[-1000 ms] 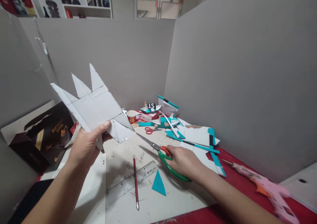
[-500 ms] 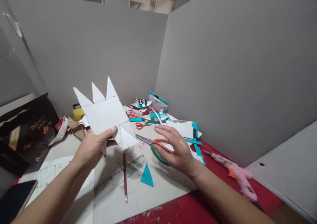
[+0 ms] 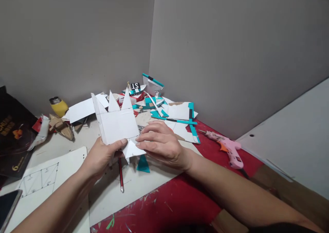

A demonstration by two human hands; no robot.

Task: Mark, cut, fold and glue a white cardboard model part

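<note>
My left hand [image 3: 102, 154] grips the lower left edge of a white cardboard cutout [image 3: 117, 125], thumb on its front face. The cutout is a square panel with three pointed flaps standing up from its top and triangular flaps at the bottom. It is held upright just above the table. My right hand [image 3: 159, 142] comes in from the right, its fingers closed together on the cutout's lower right triangular flap [image 3: 133, 150]. A red pencil [image 3: 120, 174] and a teal paper triangle [image 3: 143, 164] lie on the white board right under my hands.
A pink glue gun [image 3: 227, 147] lies on the red table surface at the right. Teal and white card scraps [image 3: 177, 114] pile up at the back corner. At the left are a yellow bottle [image 3: 58, 106], a black box [image 3: 12, 133] and a white sheet with a drawn net [image 3: 41, 178]. Grey partitions enclose the desk.
My right hand has let go of the scissors and come over to the cutout's lower flap. My left hand has lowered the cutout toward the table, and the view has tilted down.
</note>
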